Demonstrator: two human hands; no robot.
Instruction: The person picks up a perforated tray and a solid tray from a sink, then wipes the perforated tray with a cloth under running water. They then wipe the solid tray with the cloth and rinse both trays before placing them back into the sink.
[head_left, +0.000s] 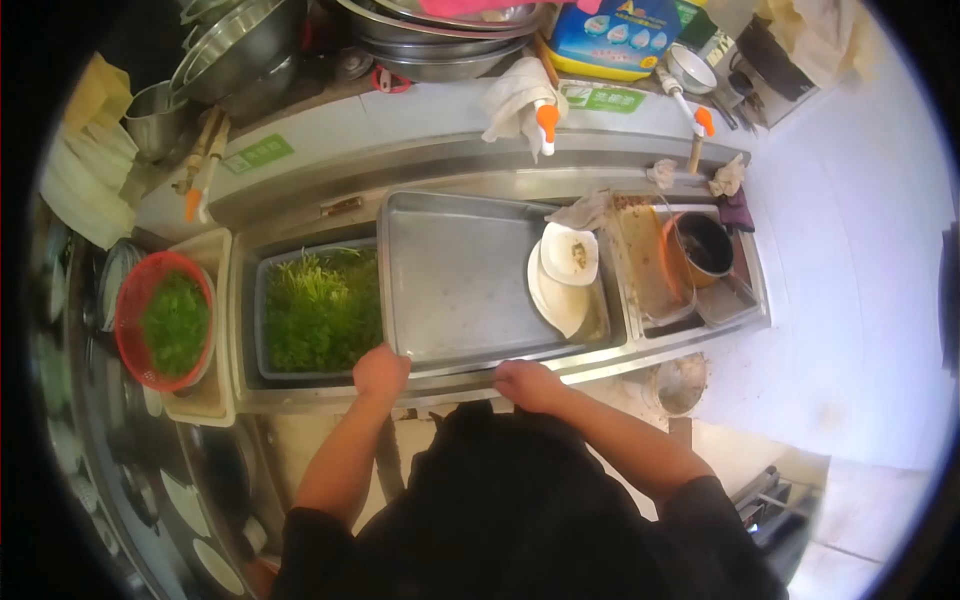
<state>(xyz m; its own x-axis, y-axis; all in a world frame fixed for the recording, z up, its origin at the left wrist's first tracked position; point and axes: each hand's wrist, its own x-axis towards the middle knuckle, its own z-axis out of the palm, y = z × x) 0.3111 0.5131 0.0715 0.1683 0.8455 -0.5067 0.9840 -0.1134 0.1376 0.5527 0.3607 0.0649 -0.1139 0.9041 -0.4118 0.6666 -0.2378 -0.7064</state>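
Note:
A large metal tray lies across the sink, tilted slightly. My left hand is closed at the tray's near left corner, its fingers curled on the rim. Along the near edge, my right hand is curled closed beside the tray's rim; what its fingers hold, if anything, is hidden. Two white dishes, a square one with food scraps on top of a larger one, stand at the tray's right end. Left of the tray, green leafy vegetables fill a grey tub.
A red colander of greens stands at far left. The right basin holds a dark pot and clear containers. Taps with orange handles and steel bowls line the back, beside a blue detergent jug.

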